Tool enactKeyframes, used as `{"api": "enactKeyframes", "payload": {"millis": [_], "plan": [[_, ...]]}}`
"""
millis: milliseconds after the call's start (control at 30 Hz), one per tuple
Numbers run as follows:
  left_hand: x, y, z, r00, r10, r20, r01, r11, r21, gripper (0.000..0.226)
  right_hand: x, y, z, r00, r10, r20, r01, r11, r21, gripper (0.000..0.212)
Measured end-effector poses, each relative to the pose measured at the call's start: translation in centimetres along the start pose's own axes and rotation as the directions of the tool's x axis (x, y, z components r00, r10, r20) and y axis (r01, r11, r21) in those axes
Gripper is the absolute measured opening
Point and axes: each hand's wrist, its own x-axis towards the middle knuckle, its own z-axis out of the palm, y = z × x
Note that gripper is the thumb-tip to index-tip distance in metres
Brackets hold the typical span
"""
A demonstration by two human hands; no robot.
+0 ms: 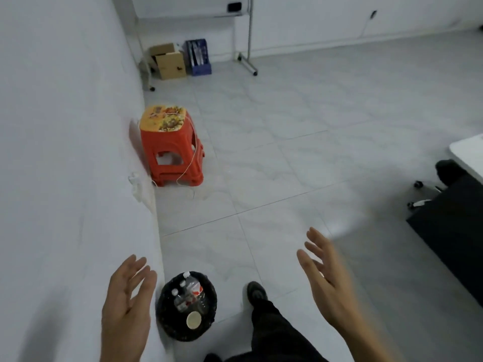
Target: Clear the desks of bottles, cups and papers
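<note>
Bottles (190, 286): clear plastic, white caps, one with a red label; they lie inside the waste bin, packed against its far side.
Cup (193, 320): pale and round, seen from above; it sits in the same bin on the near side, just beside the bottles.
Waste bin (170, 328): black, round, open-topped; it stands on the floor touching the foot of the wall, between the two hands as seen in the head view.
Left hand (127, 303): held above the floor to the left of the bin, palm turned inward, fingers straight and relaxed, grasping nothing.
Right hand (326, 280): raised to the right of the bin, well apart from it, fingers spread and released, empty; its outline is blurred.
Leg and shoe (256, 292): dark trousers and a dark shoe, planted on the floor just right of the bin.
Floor (287, 158): pale grey marbled tiles.
Wall (65, 152): white, running along the left.
Stool (170, 143): red plastic with a patterned yellow seat, against the wall beyond the bin; a white cord (193, 152) hangs down its side.
Cardboard box (169, 62): open, in the far corner, with a blue file holder (199, 57) just beside it.
Desk corner (467, 150): white, at the right edge, with a chair caster (418, 184) below it.
</note>
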Motion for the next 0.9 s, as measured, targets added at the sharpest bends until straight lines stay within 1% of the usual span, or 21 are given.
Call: {"api": "enactKeyframes", "payload": {"millis": [133,267,400,533,700,800,900], "plan": [[0.8,0.9,5.2,0.979,0.040,0.202,-0.049,0.998,0.039,0.039,-1.9,1.1,-4.8,0.983,0.051,-0.178,-0.050,0.999,0.009,0.054],[1.7,3.6,13.7,0.918,0.113,0.380,-0.138,0.990,0.041,0.041,-1.6,2.4,-10.5,0.921,0.103,-0.376,-0.095,0.995,0.039,0.060],[2.6,4.9,23.8,0.848,0.146,0.509,-0.195,0.980,0.045,0.039,1.1,5.8,-14.9,0.856,0.182,-0.485,-0.153,0.983,0.099,0.065],[2.9,6.6,35.1,0.800,0.144,0.582,-0.210,0.977,0.047,0.041,7.2,8.9,-20.3,0.819,0.253,-0.515,-0.208,0.968,0.144,0.068],[4.4,10.7,47.1,0.745,0.183,0.642,-0.250,0.968,0.013,0.046,17.2,9.4,-28.5,0.842,0.206,-0.499,-0.189,0.978,0.085,0.063],[6.1,13.2,52.5,0.750,0.194,0.633,-0.240,0.971,-0.013,0.048,23.7,8.8,-31.8,0.854,0.185,-0.486,-0.177,0.982,0.063,0.063],[9.2,14.2,57.7,0.763,0.187,0.619,-0.221,0.975,-0.022,0.049,30.6,9.3,-33.3,0.870,0.170,-0.463,-0.167,0.985,0.047,0.064]]}}
